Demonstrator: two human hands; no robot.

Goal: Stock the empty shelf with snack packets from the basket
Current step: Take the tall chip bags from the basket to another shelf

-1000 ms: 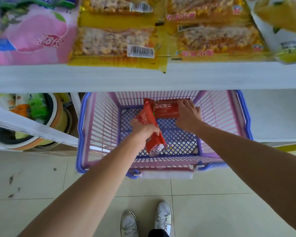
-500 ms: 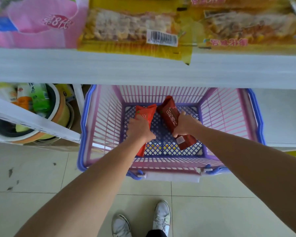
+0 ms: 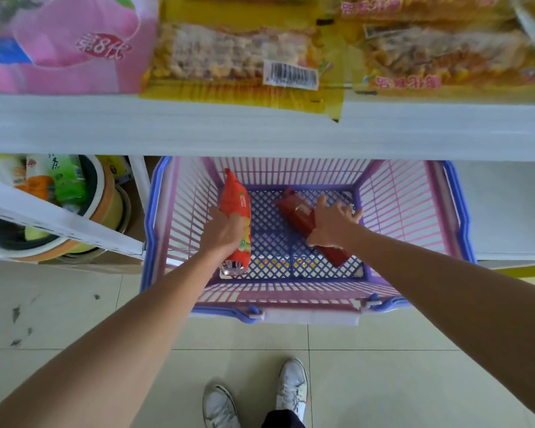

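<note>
The left grip [image 3: 226,233] is clenched round an orange-red packet [image 3: 237,199], held upright by the left wall of the basket [image 3: 459,211]. The right grip [image 3: 331,223] lies splayed over a dark red packet [image 3: 294,208] inside the basket; whether it grasps the packet cannot be told.

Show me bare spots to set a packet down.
Free: the basket floor between the orange packet in the left hand and the dark red packet under the right hand; the white shelf right of the basket. Crowded: the upper shelf, packed with yellow packs.
</note>
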